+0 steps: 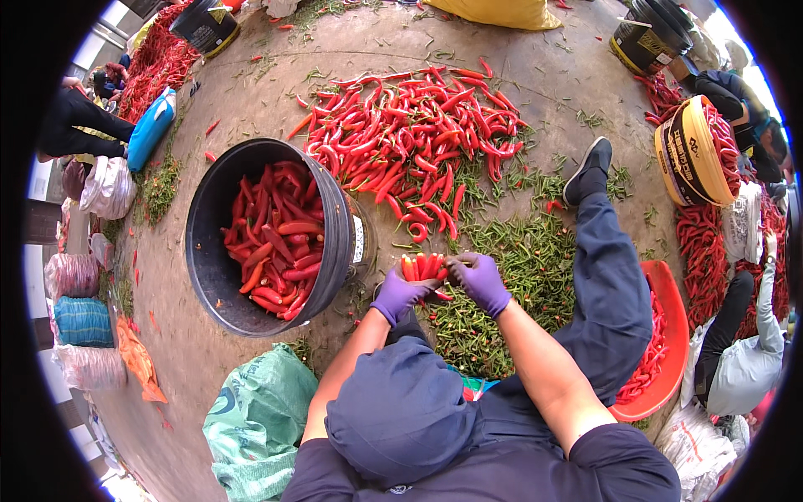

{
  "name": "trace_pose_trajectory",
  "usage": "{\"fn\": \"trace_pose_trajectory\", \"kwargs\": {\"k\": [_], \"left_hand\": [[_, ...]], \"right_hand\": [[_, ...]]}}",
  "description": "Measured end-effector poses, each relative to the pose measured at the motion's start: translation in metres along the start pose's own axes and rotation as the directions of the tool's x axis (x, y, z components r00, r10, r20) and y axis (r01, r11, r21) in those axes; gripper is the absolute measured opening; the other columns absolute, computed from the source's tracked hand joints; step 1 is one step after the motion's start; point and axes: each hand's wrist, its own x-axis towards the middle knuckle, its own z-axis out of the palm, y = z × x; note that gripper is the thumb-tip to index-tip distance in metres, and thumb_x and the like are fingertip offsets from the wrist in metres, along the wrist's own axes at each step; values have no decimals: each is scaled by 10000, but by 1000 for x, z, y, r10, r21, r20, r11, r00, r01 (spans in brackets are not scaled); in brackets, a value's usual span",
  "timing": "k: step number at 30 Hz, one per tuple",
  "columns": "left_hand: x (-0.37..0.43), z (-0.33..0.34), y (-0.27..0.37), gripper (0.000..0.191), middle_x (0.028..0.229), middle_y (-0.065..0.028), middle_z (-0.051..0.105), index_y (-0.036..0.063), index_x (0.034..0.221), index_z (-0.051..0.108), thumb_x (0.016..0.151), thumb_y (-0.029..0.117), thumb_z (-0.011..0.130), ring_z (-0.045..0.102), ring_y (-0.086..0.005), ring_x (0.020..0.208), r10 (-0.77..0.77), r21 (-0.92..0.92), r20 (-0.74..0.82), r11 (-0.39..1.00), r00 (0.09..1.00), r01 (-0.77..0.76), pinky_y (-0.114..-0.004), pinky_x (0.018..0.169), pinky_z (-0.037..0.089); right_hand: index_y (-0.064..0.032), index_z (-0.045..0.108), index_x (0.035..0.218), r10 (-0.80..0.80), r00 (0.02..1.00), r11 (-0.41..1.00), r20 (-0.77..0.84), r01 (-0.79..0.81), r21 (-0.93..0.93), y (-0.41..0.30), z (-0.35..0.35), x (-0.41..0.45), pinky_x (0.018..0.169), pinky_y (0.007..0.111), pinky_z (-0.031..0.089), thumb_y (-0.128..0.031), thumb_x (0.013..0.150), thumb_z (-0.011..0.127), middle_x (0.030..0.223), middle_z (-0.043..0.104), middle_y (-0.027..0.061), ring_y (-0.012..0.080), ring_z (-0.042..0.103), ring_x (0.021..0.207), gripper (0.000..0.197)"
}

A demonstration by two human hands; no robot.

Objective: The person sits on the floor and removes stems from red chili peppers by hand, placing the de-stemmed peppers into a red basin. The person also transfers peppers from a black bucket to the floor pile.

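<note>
My left hand [404, 296], in a purple glove with darkened fingertips, holds a bunch of red chili peppers [424, 267] with their pale, stemless ends pointing up. My right hand [480, 281], gloved the same way, meets the bunch from the right, its fingertips pinched at what looks like a thin green stem. Both hands are above the floor between my legs. Beyond them spreads a heap of red chili peppers [414, 138], many with green stems. A black bucket [204, 251] tilts towards me on the left, partly filled with chili peppers. Loose green stems [508, 270] cover the floor beneath my right arm.
A red plastic scoop-shaped basin [671, 357] with chili peppers lies beside my right leg [605, 270]. A green woven sack [263, 408] is at my left. Further right stands a full yellow bucket [684, 157]. Other people work at both sides, near more pepper heaps [157, 69].
</note>
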Motion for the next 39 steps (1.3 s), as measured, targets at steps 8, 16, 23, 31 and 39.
{"fn": "trace_pose_trajectory", "kwargs": {"k": [8, 16, 23, 31, 39], "left_hand": [[-3, -1, 5, 306, 943, -69, 686, 32, 1103, 612, 820, -25, 715, 677, -171, 782, 49, -75, -42, 996, 998, -52, -298, 652, 562], [-1, -25, -4, 373, 997, -108, 670, 58, 1171, 559, 837, -23, 704, 688, -233, 805, -10, -272, -345, 958, 939, -90, -330, 596, 569], [5, -30, -13, 368, 1017, -111, 664, 58, 1166, 553, 839, -30, 697, 690, -253, 828, -56, -245, -422, 968, 905, -55, -345, 606, 580], [13, -14, -14, 345, 987, -92, 667, 59, 1107, 578, 816, 43, 764, 689, -218, 818, -14, -80, -405, 997, 914, -20, -337, 563, 573], [7, -13, -4, 392, 1045, -131, 669, -4, 1104, 573, 765, -78, 756, 693, -264, 928, 21, -74, -88, 997, 996, -28, -389, 789, 602]], "right_hand": [[-40, 613, 976, 284, 947, 686, 152, -312, 658, 12, -3, 16, 615, 290, 485, -356, 962, 601, 614, 519, -18, 135, 526, 576, 317], [-118, 641, 1057, -167, 952, 224, 258, 291, -930, 57, 20, 7, 754, 437, 528, -340, 747, 756, 946, 649, 143, 333, 650, 879, 398], [-80, 631, 1050, -51, 996, 455, 67, 83, -887, 105, 26, 20, 797, 460, 518, -202, 793, 642, 978, 670, 171, 340, 656, 896, 285], [-5, 604, 997, 185, 979, 944, 89, -202, 260, 37, 20, 0, 580, 235, 482, -126, 847, 654, 829, 669, 64, 103, 606, 676, 199], [30, 558, 1097, 42, 997, 987, 62, -51, 154, 20, 30, 3, 600, 259, 539, -77, 863, 648, 930, 666, 84, 152, 671, 757, 273]]}}
